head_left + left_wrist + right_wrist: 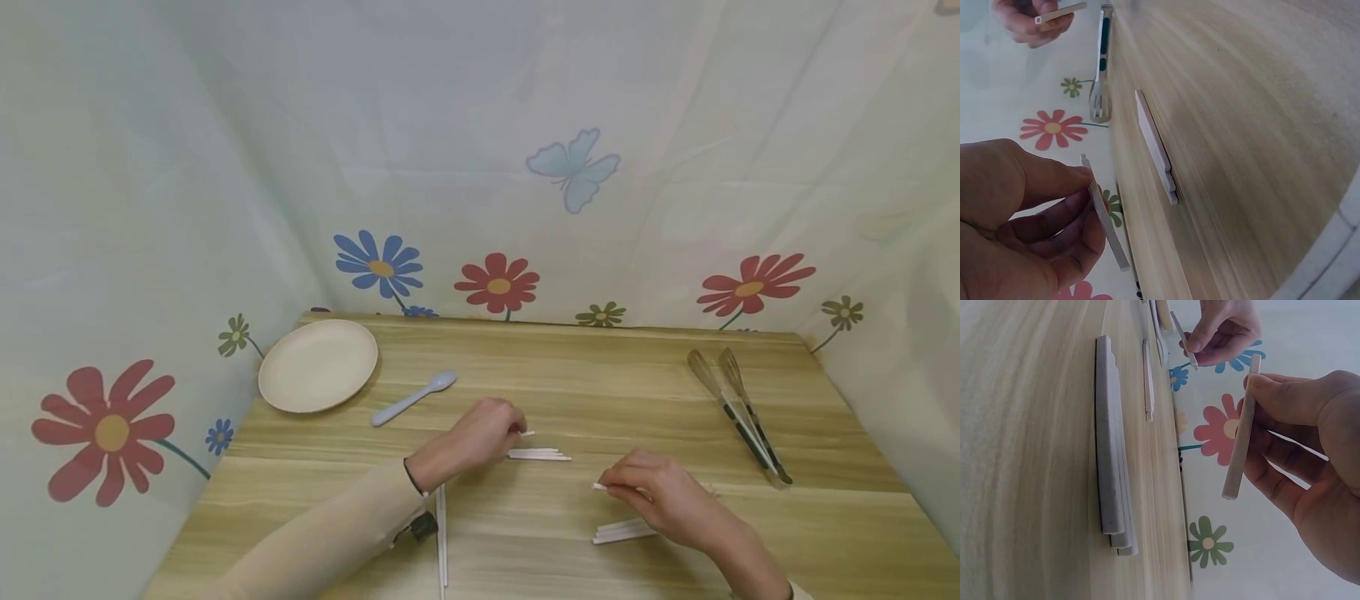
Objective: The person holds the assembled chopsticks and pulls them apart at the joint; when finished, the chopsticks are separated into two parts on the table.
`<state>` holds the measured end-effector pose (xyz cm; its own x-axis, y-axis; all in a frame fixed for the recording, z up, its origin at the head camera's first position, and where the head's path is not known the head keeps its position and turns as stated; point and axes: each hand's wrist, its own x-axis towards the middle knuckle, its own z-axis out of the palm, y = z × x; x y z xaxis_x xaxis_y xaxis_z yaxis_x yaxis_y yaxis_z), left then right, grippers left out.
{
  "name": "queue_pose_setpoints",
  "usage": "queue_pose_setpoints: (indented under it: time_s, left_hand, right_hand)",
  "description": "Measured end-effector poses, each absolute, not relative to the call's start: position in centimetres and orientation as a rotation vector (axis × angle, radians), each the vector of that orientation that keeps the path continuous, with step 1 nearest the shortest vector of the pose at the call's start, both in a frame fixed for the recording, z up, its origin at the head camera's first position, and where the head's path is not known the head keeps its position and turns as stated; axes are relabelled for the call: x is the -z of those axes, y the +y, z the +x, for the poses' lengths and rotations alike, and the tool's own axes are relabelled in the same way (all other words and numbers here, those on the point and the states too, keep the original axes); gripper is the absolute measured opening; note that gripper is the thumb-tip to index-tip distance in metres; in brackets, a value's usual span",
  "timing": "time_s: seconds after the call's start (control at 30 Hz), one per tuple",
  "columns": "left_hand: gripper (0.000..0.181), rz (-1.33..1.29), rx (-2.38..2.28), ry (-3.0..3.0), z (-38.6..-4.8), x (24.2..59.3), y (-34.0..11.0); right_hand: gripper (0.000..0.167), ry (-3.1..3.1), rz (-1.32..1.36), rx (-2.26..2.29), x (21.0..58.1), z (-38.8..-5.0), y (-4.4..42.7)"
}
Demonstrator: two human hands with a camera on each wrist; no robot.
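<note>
My left hand (480,435) pinches a short white stick (1107,222) between thumb and fingers, above and beside a small group of white sticks (536,455) lying on the wooden table. My right hand (671,498) pinches another white stick (1244,434) by thumb and fingertips, held over a second group of white sticks (1110,444). Both held sticks are raised off the table. In the head view most of each held stick is hidden by the fingers.
A cream plate (318,367) stands at the table's back left, with a pale blue spoon (414,398) beside it. Metal tongs (741,417) lie at the right. Long white sticks (442,542) lie under the left forearm. A flowered curtain (450,167) hangs behind.
</note>
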<state>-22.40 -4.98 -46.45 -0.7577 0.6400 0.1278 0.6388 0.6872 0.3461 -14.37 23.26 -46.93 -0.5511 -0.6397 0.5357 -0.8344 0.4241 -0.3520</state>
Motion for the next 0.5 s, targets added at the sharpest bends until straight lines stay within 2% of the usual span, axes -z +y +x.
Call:
queue_pose_setpoints:
  time_s: [0.5]
  left_hand:
    - [0.01,1.08,-0.577,2.844,-22.95,47.02,-4.34]
  right_hand:
    - [0.029,-2.392,1.242,-0.846,47.42,-14.19,23.42]
